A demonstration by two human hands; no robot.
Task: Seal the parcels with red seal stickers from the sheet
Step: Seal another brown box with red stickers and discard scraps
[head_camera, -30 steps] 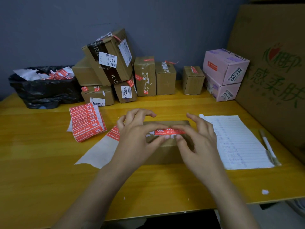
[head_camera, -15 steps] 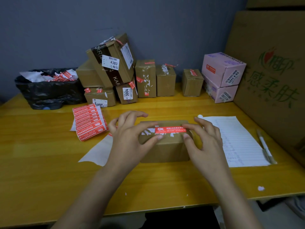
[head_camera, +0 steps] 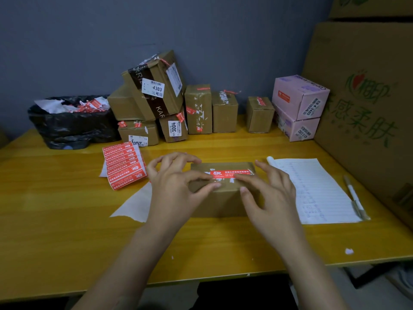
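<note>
Head view, step in hand: pressing down a seal. The parcel (head_camera: 221, 198) lies on the counter (head_camera: 55, 209) directly in front of the person, with the red sticker (head_camera: 230, 173) laid flat along its top. The left hand (head_camera: 176, 186) holds the parcel's left end, fingers curled over the far corner and thumb on the near top edge. The right hand (head_camera: 270, 195) is spread, with its forefinger lying along the sticker's right half and its thumb clear of the box. The sheet (head_camera: 124, 164) of remaining stickers lies to the left, near the parcel but apart from it.

Next move, as a judgement: rub the sticker flat end to end, taking care that its ends adhere; then set the parcel aside and peel the next sticker.

Change from earlier frames: one second ago both hands held the sticker by its ends just over the box; half a second ago it was being laid on, with fingertips at both ends; it now lies on the surface, the right thumb has come off, and the left thumb has shifted to the front edge.
</note>
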